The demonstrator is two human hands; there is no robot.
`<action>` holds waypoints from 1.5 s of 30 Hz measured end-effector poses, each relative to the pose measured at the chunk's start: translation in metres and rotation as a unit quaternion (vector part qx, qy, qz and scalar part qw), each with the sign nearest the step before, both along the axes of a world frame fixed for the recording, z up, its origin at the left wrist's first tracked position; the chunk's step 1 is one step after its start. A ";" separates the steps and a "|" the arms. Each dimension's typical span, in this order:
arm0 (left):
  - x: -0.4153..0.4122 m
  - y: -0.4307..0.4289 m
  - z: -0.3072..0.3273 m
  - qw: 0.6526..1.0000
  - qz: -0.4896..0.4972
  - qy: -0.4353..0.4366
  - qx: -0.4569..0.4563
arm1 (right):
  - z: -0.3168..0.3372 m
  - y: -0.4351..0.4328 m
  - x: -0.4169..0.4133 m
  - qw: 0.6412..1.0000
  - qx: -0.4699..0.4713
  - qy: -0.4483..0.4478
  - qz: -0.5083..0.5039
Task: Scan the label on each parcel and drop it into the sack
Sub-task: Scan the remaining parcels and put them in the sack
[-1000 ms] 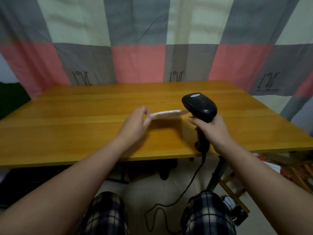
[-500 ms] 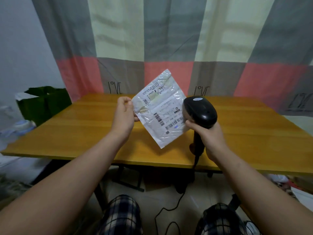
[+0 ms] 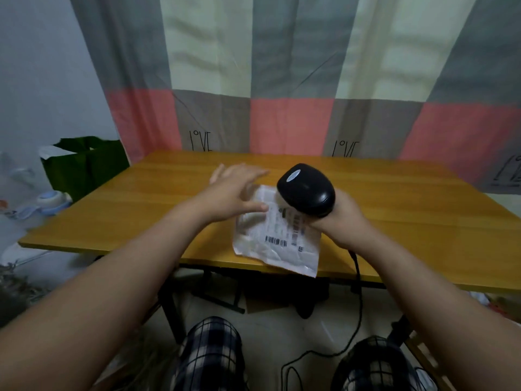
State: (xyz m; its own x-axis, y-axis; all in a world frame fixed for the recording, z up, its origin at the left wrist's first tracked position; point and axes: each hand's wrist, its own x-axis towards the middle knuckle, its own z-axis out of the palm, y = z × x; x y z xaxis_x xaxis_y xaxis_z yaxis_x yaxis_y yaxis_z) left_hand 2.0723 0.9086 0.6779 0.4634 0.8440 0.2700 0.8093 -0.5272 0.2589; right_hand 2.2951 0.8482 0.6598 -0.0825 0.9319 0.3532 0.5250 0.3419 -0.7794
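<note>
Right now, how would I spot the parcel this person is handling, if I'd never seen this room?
Find the long orange-brown wooden table in front of the checked curtain. At the middle of its near edge is a flat, crinkled white plastic parcel, between the left hand and the black handheld scanner gripped by the right hand. It alone there carries printed barcodes.

The parcel [image 3: 276, 249] is over the table's [image 3: 141, 210] near edge, one corner past it. Above the table's middle are the left hand [image 3: 234, 190] and, further right, the right hand [image 3: 344, 218] with the scanner [image 3: 306, 190]. The sack [image 3: 84, 165] stands off the table's left end; the curtain [image 3: 282, 80] hangs behind the table.
</note>
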 end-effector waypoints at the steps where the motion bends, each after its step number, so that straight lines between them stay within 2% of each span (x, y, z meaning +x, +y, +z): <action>1: 0.002 0.000 0.001 0.999 -0.013 0.009 -0.050 | -0.001 0.000 0.000 1.000 -0.002 0.009 0.014; 3: 0.004 0.003 -0.004 0.992 -0.023 -0.036 -0.116 | -0.003 -0.001 0.002 0.999 -0.001 0.042 0.015; 6: 0.001 0.006 -0.016 0.978 0.057 -0.182 -0.083 | -0.005 -0.003 0.004 0.993 0.039 0.106 -0.022; 7: -0.003 0.009 -0.021 0.957 0.095 -0.263 -0.072 | -0.005 -0.003 0.006 0.990 0.052 0.122 -0.048; 9: -0.013 0.010 -0.030 0.893 0.128 -0.425 -0.071 | -0.004 -0.005 0.007 0.982 0.050 0.160 -0.092; 10: -0.017 0.010 -0.035 0.867 0.127 -0.476 -0.077 | -0.004 -0.007 0.007 0.979 0.038 0.177 -0.097; 12: -0.021 0.009 -0.046 0.839 0.125 -0.522 -0.086 | -0.004 -0.012 0.000 0.978 0.010 0.188 -0.093; 16: -0.018 0.007 -0.054 0.824 0.147 -0.543 -0.074 | -0.004 -0.021 -0.022 0.984 0.003 0.165 -0.068; 22: -0.020 0.011 -0.058 0.824 0.161 -0.537 -0.076 | -0.003 -0.023 -0.040 0.989 0.016 0.114 -0.092; 35: -0.021 0.018 -0.067 0.836 0.192 -0.509 -0.079 | 0.001 -0.028 -0.037 0.988 0.015 0.118 -0.100; 40: -0.025 0.002 -0.059 0.826 0.185 -0.528 -0.061 | -0.002 -0.030 -0.045 0.990 0.015 0.125 -0.056; 45: -0.065 -0.072 -0.051 0.798 0.201 -0.568 -0.004 | -0.013 -0.040 -0.091 0.983 -0.002 0.164 0.086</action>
State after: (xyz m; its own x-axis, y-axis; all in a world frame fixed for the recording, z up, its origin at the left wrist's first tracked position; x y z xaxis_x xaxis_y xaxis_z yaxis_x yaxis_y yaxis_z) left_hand 2.0072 0.8368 0.6266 -0.3849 0.8668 0.3171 0.1524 -0.2792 0.9481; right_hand 2.2036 0.8080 0.6464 -0.1224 0.9156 0.3830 0.1803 0.4000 -0.8986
